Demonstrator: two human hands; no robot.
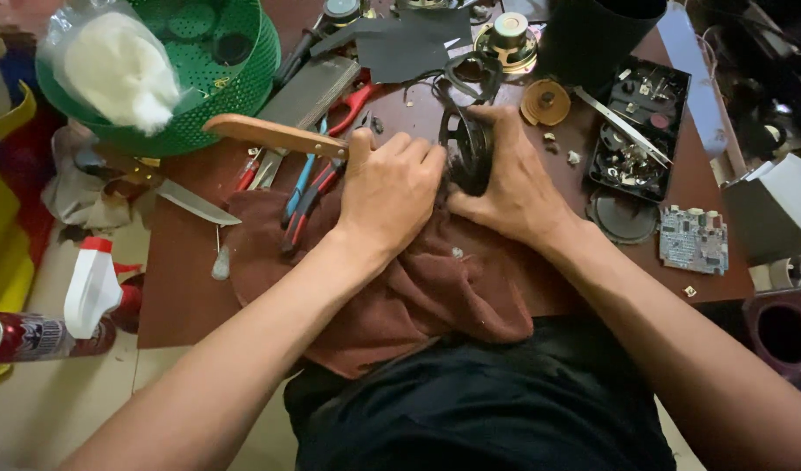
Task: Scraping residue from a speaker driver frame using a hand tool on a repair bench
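On the desk (191, 288), a cloth (435, 288) lies under both hands, basket (200, 78) behind left, circuit board (694, 238) right, pliers (318, 174) between

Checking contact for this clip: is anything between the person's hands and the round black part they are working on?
Nothing visible. The right hand grips the round black part directly. The left hand, holding a wooden-handled tool, presses against its other side, above the brown cloth.

I see a green basket (243, 78) at the table's (182, 288) far left corner, a circuit board (693, 238) near its right edge.
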